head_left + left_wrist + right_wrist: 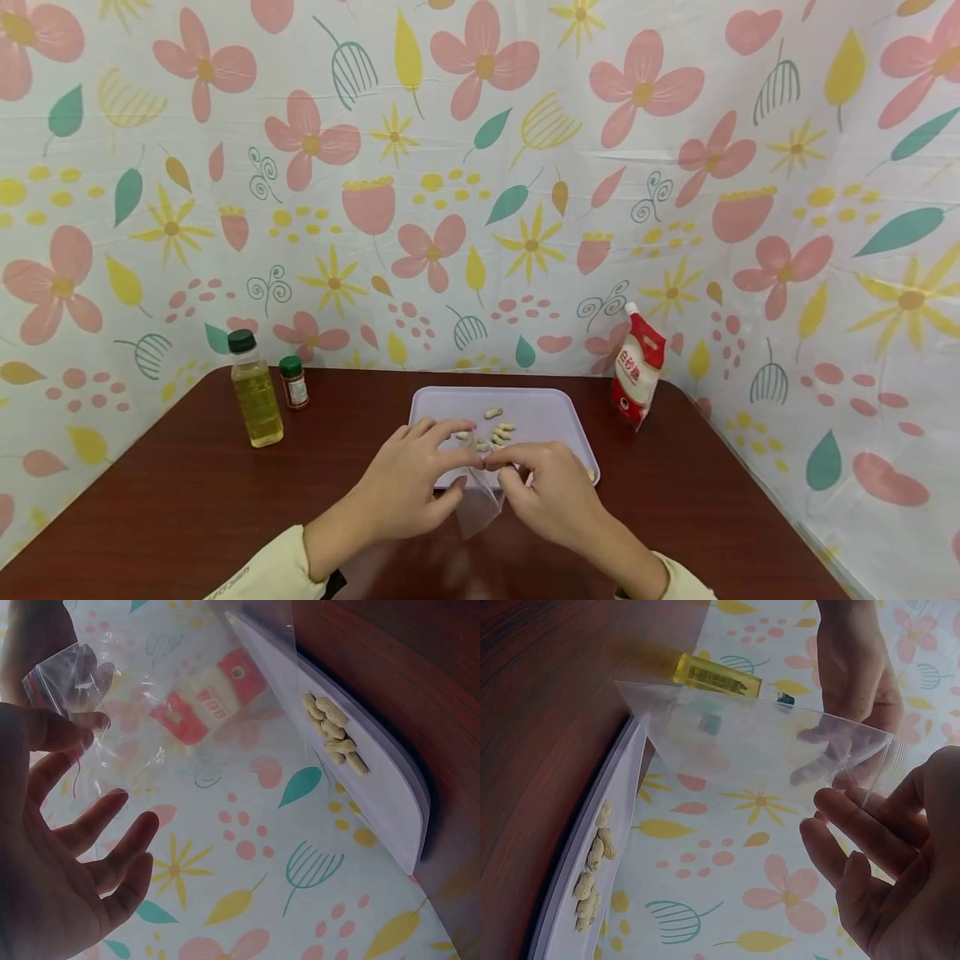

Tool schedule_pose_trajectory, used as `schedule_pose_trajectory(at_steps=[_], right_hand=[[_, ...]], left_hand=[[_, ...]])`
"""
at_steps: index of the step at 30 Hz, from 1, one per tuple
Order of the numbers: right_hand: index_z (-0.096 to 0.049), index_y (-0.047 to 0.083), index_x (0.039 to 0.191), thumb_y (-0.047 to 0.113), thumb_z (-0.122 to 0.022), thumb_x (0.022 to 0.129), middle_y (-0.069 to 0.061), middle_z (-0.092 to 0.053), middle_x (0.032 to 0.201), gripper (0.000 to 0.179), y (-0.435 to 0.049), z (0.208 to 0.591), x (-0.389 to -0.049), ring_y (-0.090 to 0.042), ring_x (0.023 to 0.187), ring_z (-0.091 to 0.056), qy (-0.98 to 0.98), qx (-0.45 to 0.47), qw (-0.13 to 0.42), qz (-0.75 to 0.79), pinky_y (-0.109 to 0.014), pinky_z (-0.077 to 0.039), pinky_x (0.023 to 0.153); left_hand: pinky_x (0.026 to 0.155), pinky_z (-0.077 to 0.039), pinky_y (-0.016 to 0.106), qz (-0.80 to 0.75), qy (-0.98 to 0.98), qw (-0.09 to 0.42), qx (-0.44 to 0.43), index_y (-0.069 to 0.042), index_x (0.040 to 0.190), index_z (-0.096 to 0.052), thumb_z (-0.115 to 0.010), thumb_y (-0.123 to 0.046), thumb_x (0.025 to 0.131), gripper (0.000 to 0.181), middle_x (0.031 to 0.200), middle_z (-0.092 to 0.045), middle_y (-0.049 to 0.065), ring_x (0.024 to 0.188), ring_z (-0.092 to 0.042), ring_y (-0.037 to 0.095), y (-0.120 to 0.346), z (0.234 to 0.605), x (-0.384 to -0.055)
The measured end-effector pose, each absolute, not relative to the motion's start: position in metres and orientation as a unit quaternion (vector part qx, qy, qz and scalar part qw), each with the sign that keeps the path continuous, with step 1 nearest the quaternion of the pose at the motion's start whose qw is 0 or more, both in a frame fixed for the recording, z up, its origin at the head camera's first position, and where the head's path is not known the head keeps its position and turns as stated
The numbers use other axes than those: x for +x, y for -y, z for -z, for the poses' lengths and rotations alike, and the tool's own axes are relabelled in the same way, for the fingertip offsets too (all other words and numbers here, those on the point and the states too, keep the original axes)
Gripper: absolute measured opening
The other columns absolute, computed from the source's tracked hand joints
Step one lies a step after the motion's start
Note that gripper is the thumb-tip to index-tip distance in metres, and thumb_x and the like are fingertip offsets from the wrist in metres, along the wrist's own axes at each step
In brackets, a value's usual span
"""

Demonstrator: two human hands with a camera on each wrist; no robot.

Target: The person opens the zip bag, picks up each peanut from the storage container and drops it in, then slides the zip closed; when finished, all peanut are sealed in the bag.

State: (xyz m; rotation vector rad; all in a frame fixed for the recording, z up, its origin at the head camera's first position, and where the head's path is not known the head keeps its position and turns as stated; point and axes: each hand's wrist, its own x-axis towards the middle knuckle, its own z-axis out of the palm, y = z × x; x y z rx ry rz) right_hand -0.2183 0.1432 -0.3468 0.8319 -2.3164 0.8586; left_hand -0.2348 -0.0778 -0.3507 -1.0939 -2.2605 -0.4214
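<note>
My left hand [408, 475] and right hand [558, 492] both pinch the clear bag [478, 507] near its mouth, other fingers loose; peanuts [502, 434] on tray [540, 408] beyond, oil bottle [258, 400] far left.

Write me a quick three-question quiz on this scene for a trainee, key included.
1. What do the left hand and right hand hold between them?
A) a small jar
B) a clear plastic bag
C) an oil bottle

2. True or false: peanuts lie on the tray.

3. Fill in: in the head view, the red-and-white packet stands to the ____ of the tray.

Key: 1. B; 2. True; 3. right
</note>
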Motion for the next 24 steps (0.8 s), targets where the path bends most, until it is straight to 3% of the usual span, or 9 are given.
schedule_pose_trajectory(at_steps=[4, 7, 11, 15, 24], right_hand=[[-0.080, 0.021, 0.090, -0.005, -0.061, 0.073, 0.012, -0.073, 0.085, 0.036, -0.1448, 0.3469, -0.2176, 0.009, 0.053, -0.041, 0.860, 0.319, 0.270, -0.293, -0.012, -0.035, 0.046], [-0.080, 0.022, 0.092, -0.002, -0.066, 0.070, 0.014, -0.071, 0.079, 0.035, -0.1460, 0.3480, -0.2181, 0.010, 0.051, -0.037, 0.860, 0.335, 0.290, -0.253, -0.011, -0.031, 0.044], [-0.080, 0.025, 0.091, 0.010, -0.076, 0.068, 0.015, -0.071, 0.075, 0.027, -0.1481, 0.3497, -0.2188, 0.006, 0.057, -0.054, 0.859, 0.342, 0.333, -0.184, -0.014, -0.037, 0.047], [-0.080, 0.023, 0.086, 0.017, -0.081, 0.069, 0.011, -0.075, 0.082, 0.018, -0.1495, 0.3506, -0.2193, -0.003, 0.065, -0.065, 0.857, 0.336, 0.363, -0.146, -0.017, -0.041, 0.048], [-0.073, 0.026, 0.074, 0.019, -0.082, 0.069, 0.012, -0.072, 0.075, 0.013, -0.1497, 0.3503, -0.2193, -0.001, 0.054, -0.055, 0.861, 0.322, 0.374, -0.125, -0.017, -0.036, 0.045]], left_hand=[[0.068, -0.041, 0.031, 0.144, 0.850, 0.296, -0.411, -0.035, 0.101, -0.072, -0.073, -0.027, 0.087, 0.017, 0.131, -0.058, -0.008, 0.099, -0.057, 0.015, 0.0772, 0.3518, -0.2363], [0.067, -0.040, 0.029, 0.133, 0.852, 0.295, -0.412, -0.035, 0.095, -0.070, -0.077, -0.026, 0.086, 0.014, 0.128, -0.059, -0.009, 0.095, -0.057, 0.015, 0.0780, 0.3522, -0.2374], [0.067, -0.040, 0.028, 0.121, 0.858, 0.283, -0.412, -0.034, 0.087, -0.065, -0.079, -0.024, 0.084, 0.017, 0.128, -0.059, -0.009, 0.092, -0.055, 0.015, 0.0804, 0.3527, -0.2373], [0.066, -0.038, 0.027, 0.116, 0.863, 0.266, -0.414, -0.032, 0.088, -0.063, -0.075, -0.026, 0.087, 0.014, 0.131, -0.057, -0.009, 0.092, -0.053, 0.013, 0.0834, 0.3530, -0.2361], [0.068, -0.035, 0.025, 0.147, 0.878, 0.214, -0.402, -0.029, 0.092, -0.057, -0.059, -0.026, 0.097, 0.006, 0.133, -0.055, -0.011, 0.097, -0.053, 0.009, 0.0845, 0.3528, -0.2322]])
